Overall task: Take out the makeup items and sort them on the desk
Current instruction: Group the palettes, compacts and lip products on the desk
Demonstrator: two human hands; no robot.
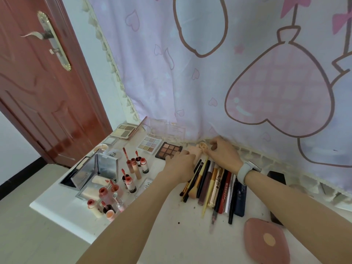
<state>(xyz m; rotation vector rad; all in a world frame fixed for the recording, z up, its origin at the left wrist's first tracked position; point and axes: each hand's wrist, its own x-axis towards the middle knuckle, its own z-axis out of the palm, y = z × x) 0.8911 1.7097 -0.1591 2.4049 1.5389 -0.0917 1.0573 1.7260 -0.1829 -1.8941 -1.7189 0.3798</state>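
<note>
On the white desk (167, 242) my left hand (181, 164) rests on a peach tube-shaped item (195, 151) beside a brown eyeshadow palette (168, 149). My right hand (222, 154), with a watch on the wrist, has its fingers curled at a small round beige piece (202, 145) by the curtain's hem. Below the hands lies a row of pencils, brushes and mascaras (215, 187). Lip glosses (133, 168) stand to the left, with compacts and a mirror case (99, 168). A pastel palette (149, 145) lies further back.
A pink pouch (266, 242) lies at the near right. A dark phone-like slab (277, 178) sits by the right wrist. A heart-print curtain (228, 73) hangs along the desk's back. A red door (38, 82) stands left, past the desk's edge.
</note>
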